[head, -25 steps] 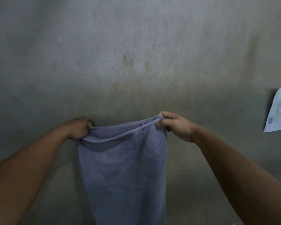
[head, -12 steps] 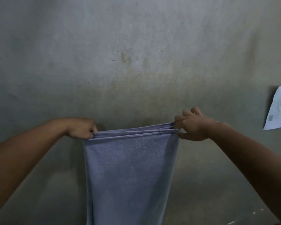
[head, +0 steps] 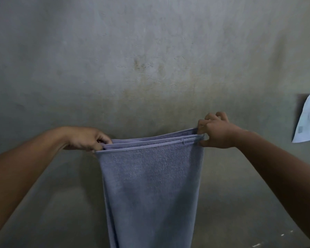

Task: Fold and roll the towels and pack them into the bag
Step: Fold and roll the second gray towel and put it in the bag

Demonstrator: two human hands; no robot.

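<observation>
A blue-grey towel (head: 150, 190) hangs in front of me, folded lengthwise so that its hemmed top edges lie in layers. My left hand (head: 86, 139) pinches the top left corner. At the top right corner my right hand (head: 217, 131) grips the stacked edges with curled fingers. The top edge is stretched taut between both hands. The towel's lower end runs out of the bottom of the frame. No bag is in view.
A stained grey concrete wall (head: 150, 68) fills the background close behind the towel. A white printed sheet of paper (head: 308, 120) hangs on the wall at the far right.
The sagging top edge has been pulled taut. My right hand moved right and up, widening the span, and the folded layers now lie aligned along the top.
</observation>
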